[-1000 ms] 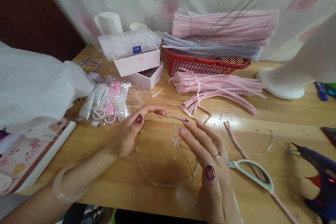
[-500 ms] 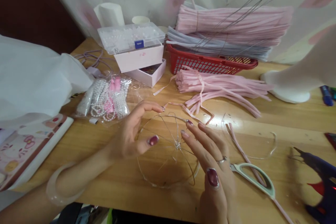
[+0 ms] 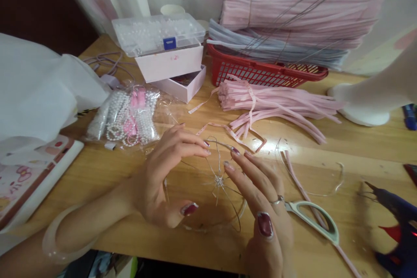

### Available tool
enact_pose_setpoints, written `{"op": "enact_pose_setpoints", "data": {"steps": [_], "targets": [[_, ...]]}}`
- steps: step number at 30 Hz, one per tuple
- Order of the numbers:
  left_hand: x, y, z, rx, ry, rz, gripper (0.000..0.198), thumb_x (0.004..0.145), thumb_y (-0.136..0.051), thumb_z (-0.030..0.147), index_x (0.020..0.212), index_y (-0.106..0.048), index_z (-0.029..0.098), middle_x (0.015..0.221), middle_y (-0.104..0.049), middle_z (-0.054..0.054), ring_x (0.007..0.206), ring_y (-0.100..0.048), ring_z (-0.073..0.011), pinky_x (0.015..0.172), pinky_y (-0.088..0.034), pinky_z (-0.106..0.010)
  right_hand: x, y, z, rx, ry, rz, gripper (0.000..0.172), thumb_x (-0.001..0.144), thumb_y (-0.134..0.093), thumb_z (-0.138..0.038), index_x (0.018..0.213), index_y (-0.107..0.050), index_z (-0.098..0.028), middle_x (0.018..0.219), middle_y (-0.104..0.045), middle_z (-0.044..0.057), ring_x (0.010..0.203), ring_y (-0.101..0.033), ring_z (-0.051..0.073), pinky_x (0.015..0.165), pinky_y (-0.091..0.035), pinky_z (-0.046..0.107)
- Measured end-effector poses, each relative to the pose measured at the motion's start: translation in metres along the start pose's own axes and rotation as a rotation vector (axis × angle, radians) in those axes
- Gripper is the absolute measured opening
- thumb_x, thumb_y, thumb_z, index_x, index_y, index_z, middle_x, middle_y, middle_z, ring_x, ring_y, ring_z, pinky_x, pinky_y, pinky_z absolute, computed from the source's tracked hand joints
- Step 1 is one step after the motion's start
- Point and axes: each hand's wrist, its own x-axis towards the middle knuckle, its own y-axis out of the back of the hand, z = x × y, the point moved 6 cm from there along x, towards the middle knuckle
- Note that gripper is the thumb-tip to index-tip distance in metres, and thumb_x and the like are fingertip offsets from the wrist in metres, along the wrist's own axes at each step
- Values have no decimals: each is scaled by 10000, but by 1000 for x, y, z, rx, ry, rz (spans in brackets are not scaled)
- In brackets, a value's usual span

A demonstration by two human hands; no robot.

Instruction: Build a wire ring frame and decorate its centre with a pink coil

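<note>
Around wire frame (image 3: 218, 180), left hand (image 3: 159, 169) curved, right hand (image 3: 276, 219) slanted.

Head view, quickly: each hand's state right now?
Left hand: open, fingers curved over the wire frame.
Right hand: open, fingertips at the frame's far edge; contact unclear.

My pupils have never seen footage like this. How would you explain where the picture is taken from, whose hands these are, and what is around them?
There is no machine: a camera worn on a person's head looks forward and down at their bare left hand and right hand. Both curve, open, around a thin wire frame over a wooden table; whether fingertips touch it is unclear. Beyond are a bag of pearl strands, a pink bundle and a red basket. Scissors and a glue gun lie rightward.
</note>
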Motion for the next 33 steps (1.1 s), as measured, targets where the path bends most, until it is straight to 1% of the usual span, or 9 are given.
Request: {"op": "enact_pose_setpoints", "data": {"steps": [7, 11, 16, 18, 22, 24, 28, 29, 33], "targets": [[-2, -2, 0, 1, 4, 32, 514, 842, -617, 539, 1230, -593, 203, 1158, -641, -126, 1062, -607, -307, 1091, -343, -571, 0, 0, -2, 18, 3, 6, 506, 1100, -191, -391, 1442, -549, -290, 1523, -525, -24, 1403, -433, 250, 1181, -311, 414], [-2, -3, 2, 12, -9, 23, 493, 824, -628, 474, 1225, -592, 189, 1158, -642, -129, 1070, -607, -304, 1090, -339, -579, 0, 0, -1, 47, -8, 2, 502, 1102, -196, -400, 1451, -544, -305, 1522, -529, -20, 1391, -453, 250, 1163, -341, 416], [-2, -3, 3, 19, -6, 45, 494, 799, -638, 442, 1215, -601, 179, 1159, -643, -131, 1077, -610, -307, 1104, -333, -580, 0, 0, -1, 66, -26, 6, 500, 1101, -204, -418, 1447, -550, -316, 1520, -535, -15, 1391, -458, 257, 1155, -352, 433], [-2, -4, 3, 6, -3, 34, 515, 792, -654, 460, 1232, -595, 197, 1172, -636, -130, 1088, -601, -314, 1090, -355, -575, 0, 0, -1, 59, -26, 9, 500, 1101, -200, -414, 1452, -545, -324, 1522, -534, -19, 1392, -458, 255, 1159, -349, 436], [0, -4, 0, -73, 45, 22, 543, 810, -668, 552, 1237, -590, 227, 1193, -630, -128, 1122, -585, -321, 1059, -398, -544, 0, 1, -2, 40, -22, 19, 498, 1098, -198, -402, 1462, -532, -346, 1516, -539, -19, 1386, -470, 265, 1154, -358, 467], [-1, -4, 0, -88, 52, 16, 545, 818, -667, 562, 1239, -587, 225, 1201, -632, -130, 1144, -586, -325, 1084, -378, -551, 0, 1, -2, 38, -25, 11, 498, 1096, -200, -401, 1464, -531, -348, 1511, -544, -8, 1383, -476, 274, 1152, -360, 488], [-4, -5, -3, -80, 84, -15, 529, 829, -648, 536, 1261, -564, 243, 1236, -640, -121, 1178, -590, -332, 1172, -269, -593, -2, 2, -2, 50, -35, 11, 501, 1096, -196, -407, 1461, -534, -349, 1514, -540, -7, 1381, -479, 275, 1142, -366, 485], [-4, -5, -3, -80, 92, -16, 519, 835, -639, 531, 1264, -562, 248, 1242, -641, -117, 1179, -592, -330, 1180, -257, -594, -2, 2, -2, 49, -34, 11, 501, 1096, -196, -411, 1461, -533, -347, 1516, -538, -9, 1380, -480, 272, 1144, -364, 479], [-5, -5, -3, -100, 111, -2, 499, 839, -633, 528, 1252, -567, 256, 1243, -643, -110, 1182, -595, -326, 1182, -273, -584, -2, 1, -1, 32, -29, 1, 504, 1098, -190, -405, 1471, -521, -335, 1526, -527, -11, 1386, -474, 261, 1159, -350, 464]]}}
